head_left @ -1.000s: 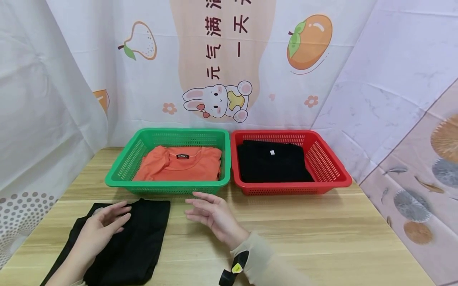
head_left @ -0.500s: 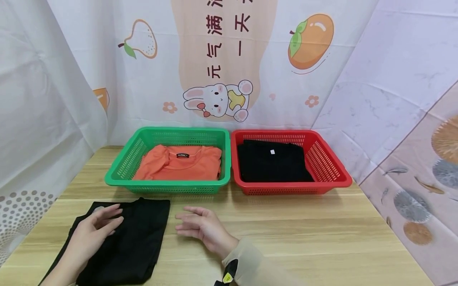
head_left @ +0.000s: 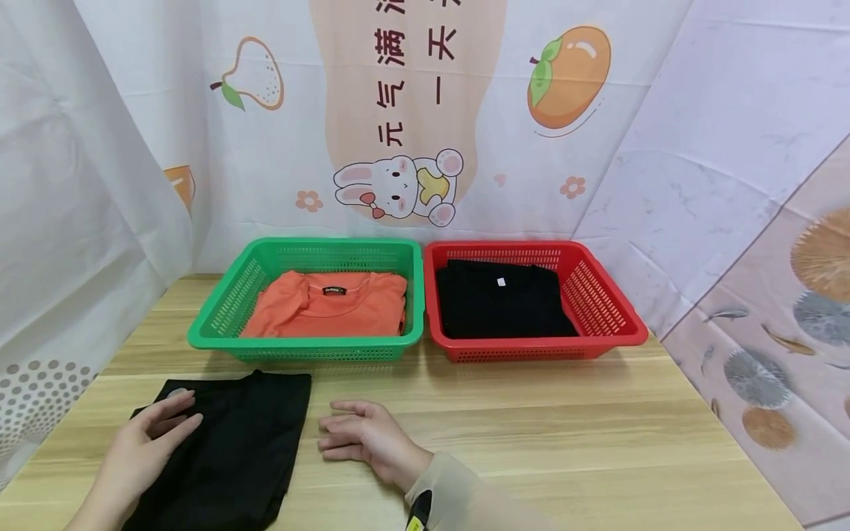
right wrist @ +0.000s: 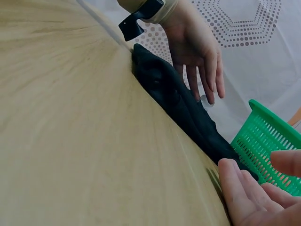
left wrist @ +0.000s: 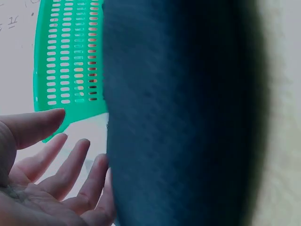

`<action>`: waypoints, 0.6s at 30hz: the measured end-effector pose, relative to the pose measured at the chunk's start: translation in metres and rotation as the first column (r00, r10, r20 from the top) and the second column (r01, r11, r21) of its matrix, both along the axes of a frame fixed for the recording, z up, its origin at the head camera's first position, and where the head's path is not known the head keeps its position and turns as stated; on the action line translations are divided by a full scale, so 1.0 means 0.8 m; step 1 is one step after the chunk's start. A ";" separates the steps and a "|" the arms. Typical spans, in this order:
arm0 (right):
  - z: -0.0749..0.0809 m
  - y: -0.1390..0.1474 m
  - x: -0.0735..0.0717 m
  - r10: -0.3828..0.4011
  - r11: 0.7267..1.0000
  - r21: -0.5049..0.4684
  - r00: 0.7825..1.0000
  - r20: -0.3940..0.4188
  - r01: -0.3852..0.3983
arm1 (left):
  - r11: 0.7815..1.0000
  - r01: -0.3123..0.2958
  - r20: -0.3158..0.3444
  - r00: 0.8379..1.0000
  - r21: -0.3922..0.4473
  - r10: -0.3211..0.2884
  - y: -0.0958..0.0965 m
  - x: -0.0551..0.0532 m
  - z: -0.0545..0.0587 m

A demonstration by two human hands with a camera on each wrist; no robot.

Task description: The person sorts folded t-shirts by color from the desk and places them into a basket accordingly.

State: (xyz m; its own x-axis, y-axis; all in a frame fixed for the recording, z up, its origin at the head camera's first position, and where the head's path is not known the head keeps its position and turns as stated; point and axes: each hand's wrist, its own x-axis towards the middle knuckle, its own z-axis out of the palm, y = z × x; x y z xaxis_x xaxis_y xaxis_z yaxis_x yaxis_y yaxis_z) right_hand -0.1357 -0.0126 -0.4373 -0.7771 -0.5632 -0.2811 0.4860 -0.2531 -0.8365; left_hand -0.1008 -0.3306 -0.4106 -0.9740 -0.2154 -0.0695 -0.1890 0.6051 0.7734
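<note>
A folded black garment [head_left: 246, 450] lies at the front left of the table, with a small round pale patch near its upper left. Over its left side is my left hand [head_left: 146, 446], fingers loosely bent and holding nothing. To the right of the garment, low by the tabletop, my right hand [head_left: 372, 439] has its fingers extended and nothing in its grasp. In the right wrist view the black garment [right wrist: 174, 103] looks low and flat, with the left hand [right wrist: 195, 52] beyond it. Blurred dark cloth [left wrist: 178, 117] fills much of the left wrist view.
At the back of the wooden table [head_left: 564, 442] stand two plastic baskets side by side. The green basket [head_left: 305, 343] contains an orange shirt [head_left: 345, 313]; the red basket [head_left: 544, 343] contains folded black clothing [head_left: 501, 310]. A printed curtain [head_left: 265, 162] hangs behind them.
My left hand has moved left and down over the black garment. The right hand has drawn back toward me and slightly left. Garment and baskets keep their places; the head view shifts slightly.
</note>
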 end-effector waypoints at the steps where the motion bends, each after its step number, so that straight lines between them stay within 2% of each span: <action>1: -0.001 0.000 0.000 0.000 1.000 0.004 1.000 0.001 0.000 | 1.000 -0.008 0.001 1.000 -0.003 0.008 -0.002 0.000 -0.002; 4: -0.002 0.001 -0.001 -0.002 1.000 0.008 1.000 0.004 0.002 | 0.999 -0.037 0.028 0.999 -0.017 0.037 -0.011 -0.001 -0.004; 11: -0.003 0.000 -0.001 -0.005 1.000 0.017 1.000 0.003 0.005 | 0.986 -0.099 0.102 0.988 -0.136 0.113 -0.029 -0.001 -0.005; 15: -0.003 -0.001 -0.001 -0.002 1.000 0.023 1.000 0.001 0.002 | 0.984 -0.142 0.204 0.966 -0.109 0.162 -0.039 -0.005 -0.006; 18: -0.003 -0.001 -0.001 -0.002 1.000 0.026 1.000 0.005 0.002 | 0.986 -0.159 0.282 0.945 -0.056 0.169 -0.050 -0.007 -0.008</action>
